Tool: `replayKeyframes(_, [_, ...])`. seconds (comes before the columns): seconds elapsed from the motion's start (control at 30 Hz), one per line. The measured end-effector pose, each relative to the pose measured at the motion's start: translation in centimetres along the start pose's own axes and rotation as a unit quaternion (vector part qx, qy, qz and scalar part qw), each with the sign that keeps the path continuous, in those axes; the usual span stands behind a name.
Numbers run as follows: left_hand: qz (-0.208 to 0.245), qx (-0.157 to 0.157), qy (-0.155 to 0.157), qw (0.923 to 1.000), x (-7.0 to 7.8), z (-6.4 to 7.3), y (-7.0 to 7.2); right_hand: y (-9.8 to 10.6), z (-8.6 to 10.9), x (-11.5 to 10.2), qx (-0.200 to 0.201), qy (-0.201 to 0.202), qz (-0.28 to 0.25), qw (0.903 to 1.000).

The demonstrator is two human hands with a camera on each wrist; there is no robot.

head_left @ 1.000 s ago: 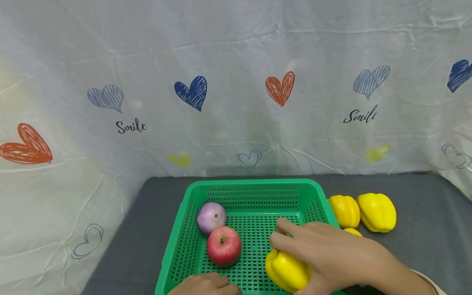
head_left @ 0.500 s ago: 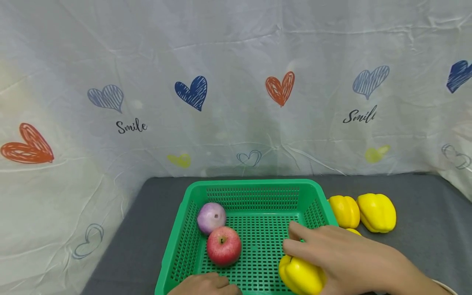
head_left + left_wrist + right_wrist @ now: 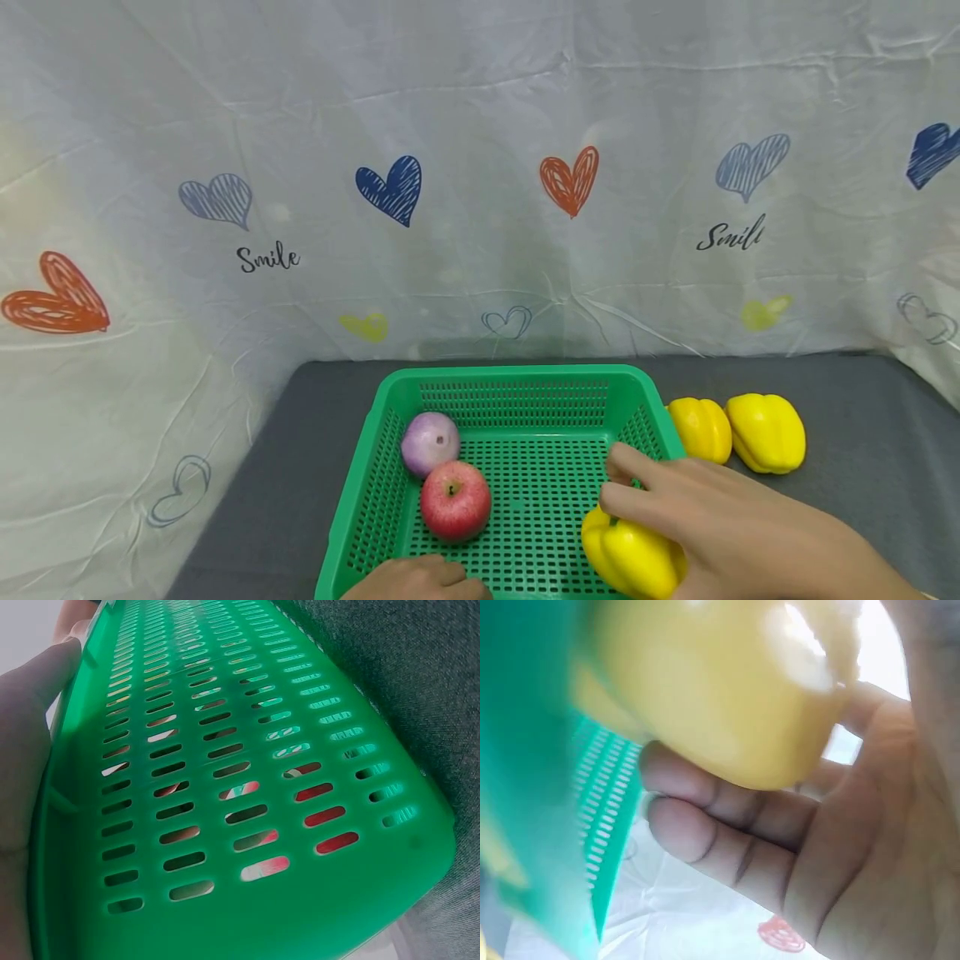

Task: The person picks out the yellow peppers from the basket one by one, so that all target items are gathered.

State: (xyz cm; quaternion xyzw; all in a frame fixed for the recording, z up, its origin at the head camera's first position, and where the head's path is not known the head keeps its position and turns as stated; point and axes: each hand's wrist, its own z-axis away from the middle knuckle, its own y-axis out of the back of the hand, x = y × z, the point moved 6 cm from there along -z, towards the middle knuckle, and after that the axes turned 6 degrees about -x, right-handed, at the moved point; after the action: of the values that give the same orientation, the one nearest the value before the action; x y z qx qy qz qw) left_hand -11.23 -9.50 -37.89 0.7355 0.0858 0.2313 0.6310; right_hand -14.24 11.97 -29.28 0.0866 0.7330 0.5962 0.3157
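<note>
My right hand (image 3: 738, 521) grips a yellow bell pepper (image 3: 633, 554) over the right front part of a green perforated basket (image 3: 517, 373). In the right wrist view, the fingers (image 3: 682, 825) curl under the glossy pepper (image 3: 727, 697) beside the basket's wall. My left hand (image 3: 420, 581) grips the basket's near rim, knuckles showing at the bottom of the head view; in the left wrist view it lies along the rim beside the slotted wall (image 3: 82, 825). Inside, on the left, sit a red apple (image 3: 455, 504) and, behind it, a purple onion (image 3: 431, 444).
Outside the basket's right wall lie two more yellow bell peppers (image 3: 767, 433) on the dark grey cloth (image 3: 862, 467). A pale curtain (image 3: 480, 242) printed with hearts hangs behind and along the left side.
My right hand has moved right and slightly toward me with the yellow bell pepper, toward the basket's right wall. The left hand, apple and onion have stayed put.
</note>
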Motion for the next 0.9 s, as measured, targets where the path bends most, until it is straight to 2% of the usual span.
replayKeyframes(0.2, [0.018,-0.011,0.010,0.9997,-0.1,0.0,0.0,0.0,0.9,0.5,0.010,-0.023,0.005,0.9997])
replayKeyframes(0.53, [0.032,-0.024,0.018,0.9991,0.1,0.0,0.0,0.7,1.6,0.3,0.057,-0.033,0.020,0.9976])
replayKeyframes(0.73, [0.012,-0.017,0.027,0.9994,0.0,-0.1,0.0,0.9,2.1,0.5,0.080,-0.015,0.038,0.9959])
replayKeyframes(0.9, [0.006,-0.011,0.034,0.9993,0.1,-0.1,0.1,1.2,2.6,0.8,0.092,0.007,0.027,0.9954])
